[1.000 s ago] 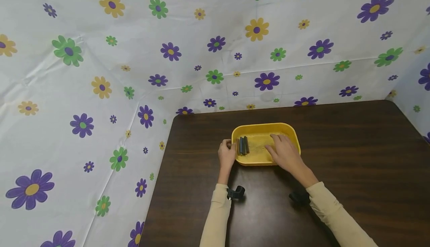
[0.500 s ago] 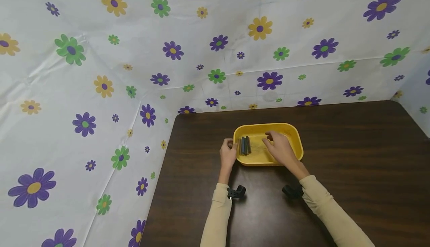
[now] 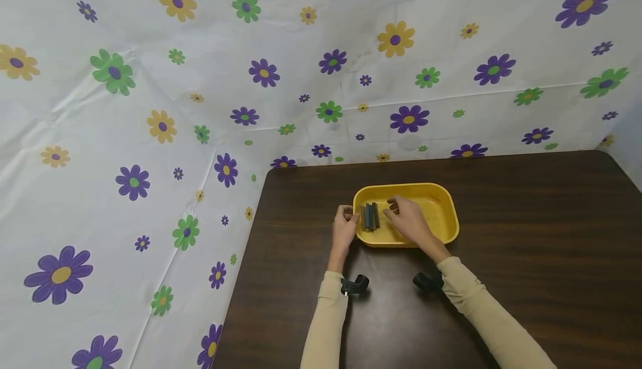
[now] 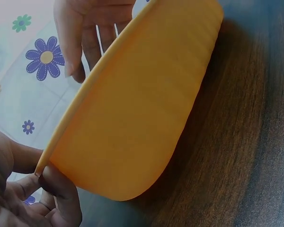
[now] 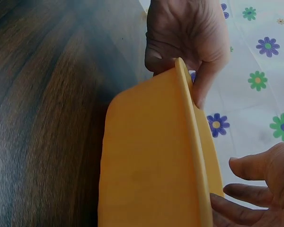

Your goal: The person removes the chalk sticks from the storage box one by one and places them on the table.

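A yellow tray [image 3: 442, 221] with rounded corners stands on the dark table. Several short, dark, crayon-like sticks [image 3: 370, 217] lie side by side inside its left end; their exact kind is too small to tell. My left hand [image 3: 344, 232] grips the tray's left end, thumb and fingers pinching the rim in the left wrist view [image 4: 42, 189]. Over the tray's middle, just right of the sticks, is my right hand [image 3: 411, 223]. Its fingers are loosely bent and apart in the right wrist view [image 5: 265, 184], with nothing seen between them. The tray wall hides the sticks from both wrist views.
The wood-grain table [image 3: 526, 246] extends right of the tray and toward me. A white cloth with flowers [image 3: 301, 51] hangs behind the table and along its left side. Dark wrist bands with cameras [image 3: 355, 285] sit on both wrists.
My right hand has moved left across the tray, from its right part to near the sticks. The left hand keeps its grip on the rim. The whole head view has shifted slightly.
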The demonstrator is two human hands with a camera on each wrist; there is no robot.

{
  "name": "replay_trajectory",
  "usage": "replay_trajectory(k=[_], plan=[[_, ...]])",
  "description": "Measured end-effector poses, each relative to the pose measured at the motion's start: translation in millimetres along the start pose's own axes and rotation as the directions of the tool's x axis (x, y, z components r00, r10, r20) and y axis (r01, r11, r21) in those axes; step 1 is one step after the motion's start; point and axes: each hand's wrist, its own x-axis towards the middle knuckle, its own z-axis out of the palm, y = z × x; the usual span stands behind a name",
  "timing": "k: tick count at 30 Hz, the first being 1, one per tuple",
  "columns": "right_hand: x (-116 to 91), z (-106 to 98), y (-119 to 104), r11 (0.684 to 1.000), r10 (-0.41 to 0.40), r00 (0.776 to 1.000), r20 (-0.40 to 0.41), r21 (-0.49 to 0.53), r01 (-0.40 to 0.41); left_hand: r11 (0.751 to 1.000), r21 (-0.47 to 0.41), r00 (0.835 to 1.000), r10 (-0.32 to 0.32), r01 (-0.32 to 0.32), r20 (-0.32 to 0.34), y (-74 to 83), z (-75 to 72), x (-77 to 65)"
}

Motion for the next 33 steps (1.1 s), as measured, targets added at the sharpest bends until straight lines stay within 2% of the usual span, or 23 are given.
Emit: replay_trajectory(k=[7,19,33], plan=[[3.3,6.5,-1.6,0.999,0.006,1.000,0.006,0.039,-0.006,1.000,-0.026,1.000,-0.009,0.009,-0.003,-0.1,-0.2,-0.7],[15.4,20.3,-1.2,0.990,0.068,0.996,0.060,0.118,-0.075,0.999,-0.043,1.000,-0.010,0.010,-0.005,-1.9,3.2,0.7],[29.8,33.2,0.5,0.984,0.137,0.984,0.114,0.098,-0.148,0.999,-0.041,0.999,-0.022,0.020,-0.028,-1.5,4.7,2.9]])
